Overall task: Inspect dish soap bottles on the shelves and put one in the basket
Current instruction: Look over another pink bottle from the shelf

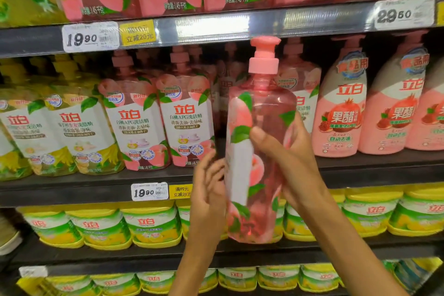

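Gripping pink bottle [260,151]: right hand [288,149] | left hand [209,190] fingers straight, touching its blurred side

Dark store shelving [96,190] — price tags [90,36]

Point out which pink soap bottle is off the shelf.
The peach bottle with the pink pump, held up by the right hand; the rest stand on shelves.

gap in peach bottles [134,122] row, shelf edge [204,29] overhead
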